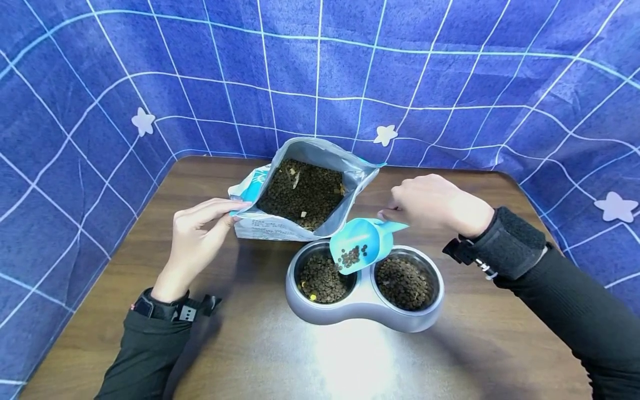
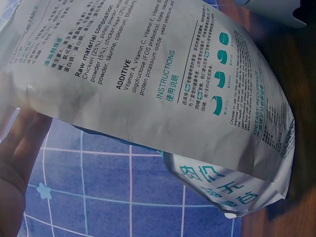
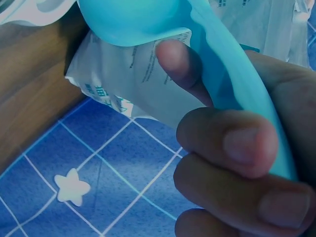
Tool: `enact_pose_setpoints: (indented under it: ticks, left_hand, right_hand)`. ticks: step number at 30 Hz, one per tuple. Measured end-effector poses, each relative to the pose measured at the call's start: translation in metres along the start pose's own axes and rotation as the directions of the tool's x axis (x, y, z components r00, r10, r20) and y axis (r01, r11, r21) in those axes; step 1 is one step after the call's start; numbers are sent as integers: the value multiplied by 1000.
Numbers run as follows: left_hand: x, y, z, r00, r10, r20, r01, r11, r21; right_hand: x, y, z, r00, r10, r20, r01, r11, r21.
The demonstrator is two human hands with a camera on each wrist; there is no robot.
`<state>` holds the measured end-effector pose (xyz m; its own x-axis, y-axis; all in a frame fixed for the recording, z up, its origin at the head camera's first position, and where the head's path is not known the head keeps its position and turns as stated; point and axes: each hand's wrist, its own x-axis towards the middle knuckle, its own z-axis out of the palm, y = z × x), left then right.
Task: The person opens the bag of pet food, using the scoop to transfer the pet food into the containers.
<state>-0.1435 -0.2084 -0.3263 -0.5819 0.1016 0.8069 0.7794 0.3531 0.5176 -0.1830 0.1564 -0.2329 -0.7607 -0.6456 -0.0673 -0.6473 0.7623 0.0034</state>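
My left hand (image 1: 200, 225) pinches the left edge of an open bag of pet food (image 1: 272, 225), full of brown kibble. In the left wrist view the printed side of the bag (image 2: 133, 84) fills most of the picture. The fingers of my right hand (image 3: 232, 158) curl round the handle of a blue scoop (image 3: 133, 17). Over the double pet bowl (image 1: 365, 314) the scoop (image 1: 357, 244) tips toward the left bowl, with some kibble left near its lip. Kibble lies in the left bowl (image 1: 325, 280), with a yellow piece in it, and in the right bowl (image 1: 405, 283).
The wooden table (image 1: 250, 333) carries the bag at the back and the double bowl in front of it. A blue cloth (image 1: 320, 72) with white grid lines and stars hangs behind and along both sides.
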Motion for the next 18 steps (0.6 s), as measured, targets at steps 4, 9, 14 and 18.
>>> enact_pose_setpoints:
  ticks: [4, 9, 14, 18]
  left_hand:
    - [0, -3, 0, 1000, 13, -7, -13, 1000, -11]
    - [0, -4, 0, 1000, 21, -5, -21, 1000, -14]
    - [-1, -2, -1, 1000, 16, -3, -16, 1000, 3]
    - [-1, -2, -1, 1000, 18, -6, -18, 1000, 7]
  right_hand:
    - [1, -3, -3, 1000, -14, -13, 14, 1000, -25]
    - [1, -7, -7, 1000, -9, -11, 9, 998, -57]
    - [0, -12, -9, 999, -18, -45, 14, 996, -85]
    - [-1, -14, -10, 998, -10, -59, 4, 995, -100]
